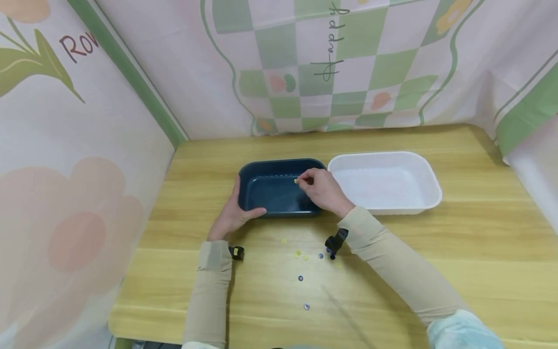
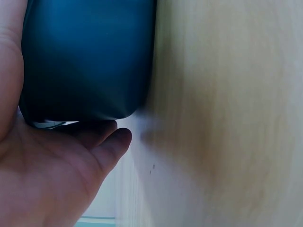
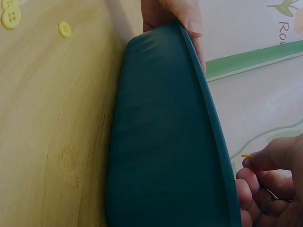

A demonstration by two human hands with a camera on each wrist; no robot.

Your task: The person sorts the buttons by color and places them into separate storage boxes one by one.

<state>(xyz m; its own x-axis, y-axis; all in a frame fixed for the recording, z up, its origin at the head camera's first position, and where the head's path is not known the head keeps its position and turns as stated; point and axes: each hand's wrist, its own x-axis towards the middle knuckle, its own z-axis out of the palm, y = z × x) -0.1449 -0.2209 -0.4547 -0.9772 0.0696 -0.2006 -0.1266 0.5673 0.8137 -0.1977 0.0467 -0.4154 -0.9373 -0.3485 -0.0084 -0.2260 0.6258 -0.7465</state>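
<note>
My right hand (image 1: 323, 190) pinches a small yellow button (image 3: 246, 155) between thumb and fingertips, over the right end of a dark teal plastic basin (image 1: 279, 212). In the right wrist view the button sticks out edge-on from the fingertips, beyond the basin's rim. At the basin's left end, my left hand (image 1: 230, 216) grips it, thumb over the front rim and fingers round the end wall (image 2: 90, 71). In front of the basin lie several loose yellow buttons (image 1: 298, 253) and several dark blue ones (image 1: 300, 278), partly hidden by the right wrist camera.
A white plastic basin (image 1: 425, 206) stands to the right, close against the teal one. Both rest on a wooden table (image 1: 174, 281). Patterned cloth (image 1: 314, 106) hangs along the table's back and sides. A black camera (image 1: 334, 242) is strapped to the right wrist.
</note>
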